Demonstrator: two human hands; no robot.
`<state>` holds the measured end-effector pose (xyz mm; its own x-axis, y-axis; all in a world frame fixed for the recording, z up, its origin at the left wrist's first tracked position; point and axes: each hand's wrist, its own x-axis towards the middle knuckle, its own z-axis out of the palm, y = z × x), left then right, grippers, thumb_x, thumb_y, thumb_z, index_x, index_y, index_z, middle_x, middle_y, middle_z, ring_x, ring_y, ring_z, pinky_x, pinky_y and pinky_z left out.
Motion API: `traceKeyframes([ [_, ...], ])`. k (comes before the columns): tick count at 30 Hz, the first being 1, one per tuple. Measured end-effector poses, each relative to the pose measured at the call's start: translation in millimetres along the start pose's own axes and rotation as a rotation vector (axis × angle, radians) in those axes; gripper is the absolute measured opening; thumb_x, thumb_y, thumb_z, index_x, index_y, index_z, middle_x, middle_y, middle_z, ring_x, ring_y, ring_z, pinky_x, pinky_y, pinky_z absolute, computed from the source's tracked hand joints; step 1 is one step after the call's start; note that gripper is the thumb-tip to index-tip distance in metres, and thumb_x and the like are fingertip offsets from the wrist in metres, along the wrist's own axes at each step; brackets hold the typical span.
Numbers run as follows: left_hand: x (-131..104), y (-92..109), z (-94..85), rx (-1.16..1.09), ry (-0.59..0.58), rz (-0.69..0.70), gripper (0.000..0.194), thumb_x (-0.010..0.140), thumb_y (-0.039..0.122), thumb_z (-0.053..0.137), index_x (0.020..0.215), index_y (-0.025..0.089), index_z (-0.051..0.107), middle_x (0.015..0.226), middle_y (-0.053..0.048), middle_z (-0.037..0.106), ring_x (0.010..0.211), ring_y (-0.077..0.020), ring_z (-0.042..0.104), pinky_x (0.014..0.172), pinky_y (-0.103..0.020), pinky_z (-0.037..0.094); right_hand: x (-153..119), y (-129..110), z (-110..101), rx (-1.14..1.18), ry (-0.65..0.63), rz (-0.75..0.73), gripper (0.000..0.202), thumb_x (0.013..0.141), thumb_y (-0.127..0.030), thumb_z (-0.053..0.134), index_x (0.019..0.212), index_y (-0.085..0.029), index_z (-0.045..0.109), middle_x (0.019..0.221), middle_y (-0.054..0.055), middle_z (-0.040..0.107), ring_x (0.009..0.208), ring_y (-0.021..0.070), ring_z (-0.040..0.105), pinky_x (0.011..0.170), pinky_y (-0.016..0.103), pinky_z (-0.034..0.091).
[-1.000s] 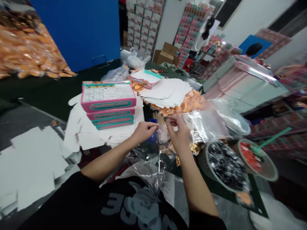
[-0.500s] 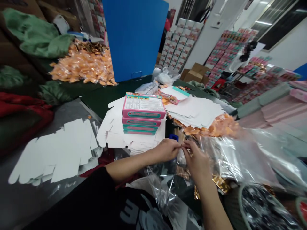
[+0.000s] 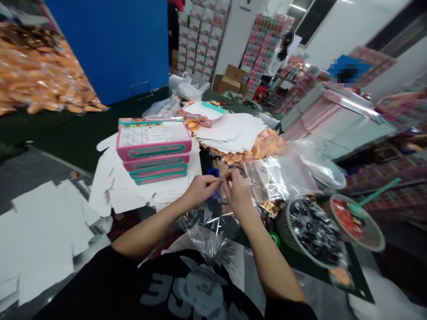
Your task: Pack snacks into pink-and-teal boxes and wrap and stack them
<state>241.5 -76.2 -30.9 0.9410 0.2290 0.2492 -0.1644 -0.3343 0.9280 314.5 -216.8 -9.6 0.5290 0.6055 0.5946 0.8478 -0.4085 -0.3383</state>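
My left hand [image 3: 202, 189] and my right hand [image 3: 239, 193] meet fingertip to fingertip over the work table. Each pinches thumb against fingers; whatever lies between them is too small to make out. Just behind the fingers are a blue plastic piece [image 3: 212, 172] and some thin wooden-looking sticks [image 3: 220, 168], partly hidden. Left of the hands stands a stack of pink and teal printed boxes [image 3: 154, 150] on flat white cardboard sheets [image 3: 105, 186]. Clear plastic film [image 3: 210, 231] lies between my forearms, close to my body.
Orange wrapped pieces [image 3: 43, 71] are heaped at the far left, beside a blue panel [image 3: 113, 44]. To the right are clear bags [image 3: 280, 175], a basket of black packets [image 3: 313, 231] and a basket with red packets [image 3: 347, 220]. A person [image 3: 276, 60] is in the background.
The view has swung to the right, bringing the red-packet basket and its green handle into sight. My hands keep their fingertips together in nearly the same pose.
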Motion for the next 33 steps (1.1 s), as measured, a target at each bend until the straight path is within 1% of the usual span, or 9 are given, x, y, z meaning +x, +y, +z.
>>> traceKeyframes([
  [3,4.8,-5.9,-0.4,-0.230,0.008,-0.166,0.030,0.079,0.042,0.063,0.081,0.015,0.077,0.069,-0.004,0.070,0.061,-0.0150,0.055,0.062,-0.026,0.042,-2.8,0.9,-2.8,0.094,0.033,0.053,0.009,0.094,-0.024,0.048,0.095,-0.020,0.056,0.084,0.005,0.067,0.073,0.0178,0.063,0.067,0.029,0.048],
  [5,6.8,-9.8,1.3,-0.363,0.020,-0.240,0.031,0.073,0.041,0.069,0.087,0.015,0.078,0.070,-0.004,0.071,0.060,-0.0145,0.055,0.062,-0.027,0.044,-5.5,0.2,-4.5,0.100,0.032,0.023,0.009,0.095,-0.025,0.050,0.095,-0.021,0.059,0.085,0.005,0.067,0.077,0.0183,0.064,0.071,0.030,0.049],
  [8,8.6,-12.9,4.2,-0.505,0.039,-0.297,0.030,0.065,0.038,0.076,0.084,0.015,0.077,0.068,-0.004,0.070,0.059,-0.0132,0.055,0.061,-0.026,0.043,-7.9,-1.7,-4.2,0.021,0.015,-0.052,0.014,0.097,-0.025,0.049,0.092,-0.021,0.062,0.085,0.006,0.069,0.083,0.0213,0.063,0.077,0.034,0.049],
  [11,9.6,-13.5,5.2,-0.543,0.054,-0.297,0.027,0.062,0.038,0.078,0.075,0.015,0.074,0.066,-0.003,0.068,0.058,-0.0119,0.054,0.059,-0.025,0.042,-7.3,-2.3,-1.2,-0.041,-0.027,-0.095,0.017,0.098,-0.025,0.047,0.093,-0.021,0.063,0.084,0.007,0.069,0.084,0.0222,0.062,0.078,0.035,0.048],
  [15,10.2,-14.9,4.3,-0.511,0.073,-0.276,0.027,0.065,0.041,0.077,0.072,0.015,0.075,0.065,-0.002,0.067,0.059,-0.0120,0.053,0.060,-0.025,0.041,-5.5,0.0,3.1,-0.044,-0.041,-0.095,0.017,0.098,-0.024,0.047,0.095,-0.021,0.063,0.084,0.007,0.070,0.082,0.0218,0.063,0.078,0.033,0.049],
  [19,9.5,-19.0,4.3,-0.483,0.087,-0.286,0.031,0.068,0.046,0.074,0.072,0.015,0.076,0.061,-0.003,0.065,0.061,-0.0137,0.054,0.060,-0.025,0.040,-5.3,2.0,5.1,-0.003,-0.064,-0.032,0.013,0.098,-0.024,0.049,0.095,-0.022,0.061,0.086,0.006,0.070,0.082,0.0213,0.066,0.076,0.033,0.049],
  [23,8.0,-24.7,2.4,-0.472,0.013,-0.272,0.033,0.070,0.046,0.074,0.081,0.015,0.078,0.072,-0.004,0.071,0.066,-0.0145,0.057,0.066,-0.026,0.044,-5.1,3.3,5.4,0.049,-0.059,0.013,0.005,0.094,-0.024,0.055,0.095,-0.021,0.060,0.087,0.006,0.071,0.082,0.0213,0.067,0.076,0.032,0.049],
  [27,7.4,-24.4,-2.1,-0.230,-0.047,-0.196,0.031,0.078,0.044,0.066,0.084,0.017,0.079,0.076,-0.003,0.073,0.070,-0.0168,0.061,0.069,-0.027,0.045,-3.4,4.6,5.0,0.027,-0.087,0.023,0.004,0.094,-0.022,0.056,0.096,-0.020,0.059,0.087,0.007,0.071,0.082,0.0216,0.068,0.075,0.031,0.048],
  [33,5.3,-16.1,-1.9,0.086,0.000,0.001,0.027,0.084,0.030,0.054,0.078,0.019,0.078,0.080,-0.004,0.075,0.074,-0.0172,0.065,0.070,-0.027,0.044,-1.3,6.6,8.5,-0.100,-0.125,-0.039,0.013,0.098,-0.022,0.046,0.093,-0.020,0.058,0.079,0.006,0.069,0.075,0.0209,0.065,0.069,0.029,0.045],
])
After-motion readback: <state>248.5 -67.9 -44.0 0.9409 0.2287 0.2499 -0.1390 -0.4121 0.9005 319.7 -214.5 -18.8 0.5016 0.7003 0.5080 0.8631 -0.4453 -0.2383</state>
